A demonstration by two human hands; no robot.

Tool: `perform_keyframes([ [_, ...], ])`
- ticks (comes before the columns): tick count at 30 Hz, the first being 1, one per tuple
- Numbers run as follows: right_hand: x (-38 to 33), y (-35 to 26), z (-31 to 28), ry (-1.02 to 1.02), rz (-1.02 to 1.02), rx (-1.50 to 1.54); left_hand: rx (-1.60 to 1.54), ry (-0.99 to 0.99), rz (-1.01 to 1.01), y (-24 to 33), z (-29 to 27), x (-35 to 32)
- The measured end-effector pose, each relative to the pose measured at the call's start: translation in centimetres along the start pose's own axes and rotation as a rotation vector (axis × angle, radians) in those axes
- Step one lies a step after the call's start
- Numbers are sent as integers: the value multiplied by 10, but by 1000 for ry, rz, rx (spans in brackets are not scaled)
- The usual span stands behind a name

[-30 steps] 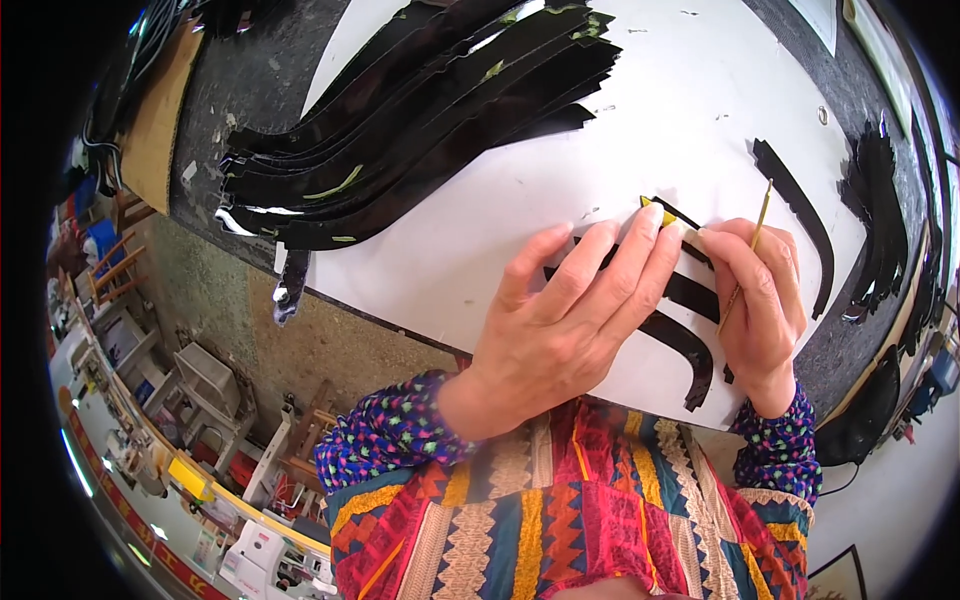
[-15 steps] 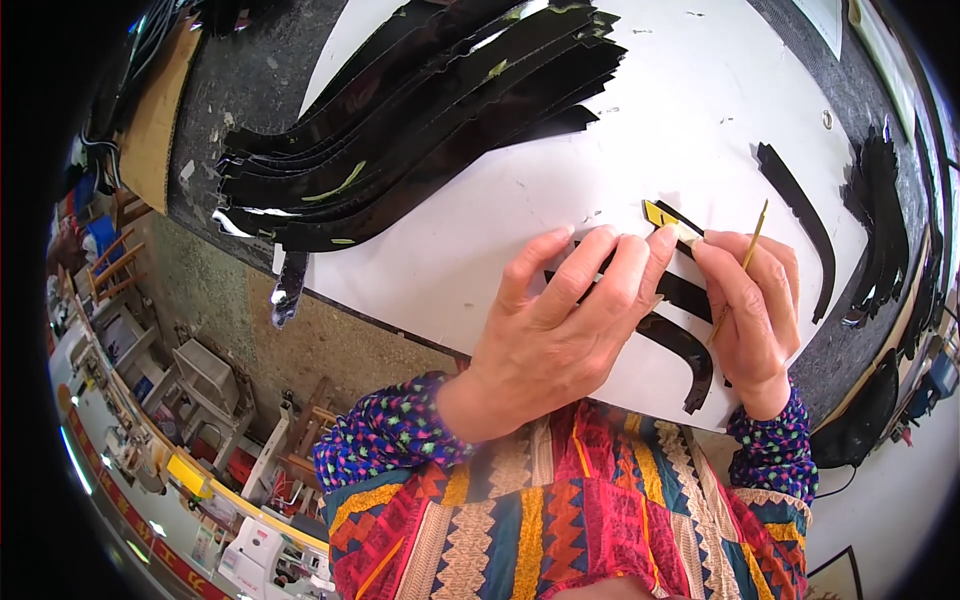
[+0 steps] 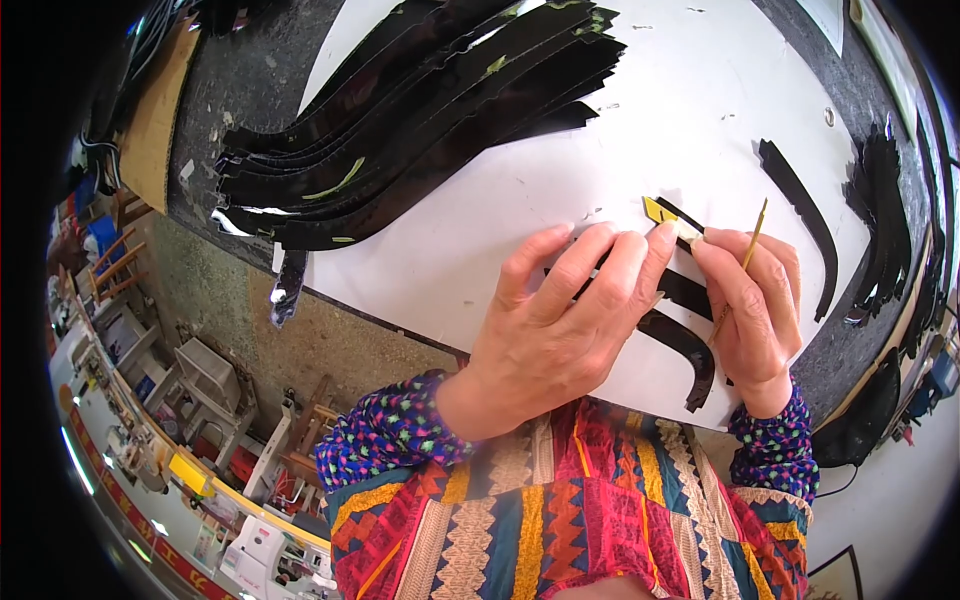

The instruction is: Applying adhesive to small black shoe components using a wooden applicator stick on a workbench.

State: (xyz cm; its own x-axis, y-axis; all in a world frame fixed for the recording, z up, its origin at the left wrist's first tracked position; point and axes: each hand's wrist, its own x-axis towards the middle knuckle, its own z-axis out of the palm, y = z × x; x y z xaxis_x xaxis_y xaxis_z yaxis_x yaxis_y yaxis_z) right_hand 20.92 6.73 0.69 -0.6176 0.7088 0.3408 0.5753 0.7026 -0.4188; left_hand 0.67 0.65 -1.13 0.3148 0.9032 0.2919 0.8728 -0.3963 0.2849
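My left hand point(image 3: 565, 325) lies over the white board point(image 3: 420, 285) with its fingers bent, the foremost fingertips pressed on a narrow black strip point(image 3: 680, 214) that has a yellow end piece point(image 3: 655, 211). Facing it, my right hand point(image 3: 755, 305) pinches the other part of that strip with thumb and forefinger. A thin yellowish stick point(image 3: 757, 235) is tucked between the right hand's fingers and points away from me. Under and between the hands lie further black strips, one of them a curved, glossy strip point(image 3: 685, 348). My fingers partly hide the strip being pinched.
A thick pile of long, curved black strips point(image 3: 400, 150) covers the board's far left. To the right lie a single black strip point(image 3: 805, 220) and a bundle of black strips point(image 3: 880, 225) on the dark table point(image 3: 245, 85). A small ring point(image 3: 829, 117) sits near the board's right edge.
Both hands stay nearly in place, the fingertips shifting only very slightly around the narrow black strip. The stick stays in my right hand.
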Motion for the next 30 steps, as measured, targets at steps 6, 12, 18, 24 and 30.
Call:
perform_keyframes([
  [6,-3,2,0,-7,-13,-8,-12,-1,-7,1,1,0],
  [12,-4,2,-1,-10,-25,-7,-26,9,-10,1,1,0],
  [18,-3,1,-3,-17,-39,-9,-31,29,-8,1,2,0],
  [24,-3,3,-1,1,-35,1,-90,61,-54,6,7,-2],
  [30,-5,4,-1,2,-34,10,-26,17,-2,2,3,-1],
])
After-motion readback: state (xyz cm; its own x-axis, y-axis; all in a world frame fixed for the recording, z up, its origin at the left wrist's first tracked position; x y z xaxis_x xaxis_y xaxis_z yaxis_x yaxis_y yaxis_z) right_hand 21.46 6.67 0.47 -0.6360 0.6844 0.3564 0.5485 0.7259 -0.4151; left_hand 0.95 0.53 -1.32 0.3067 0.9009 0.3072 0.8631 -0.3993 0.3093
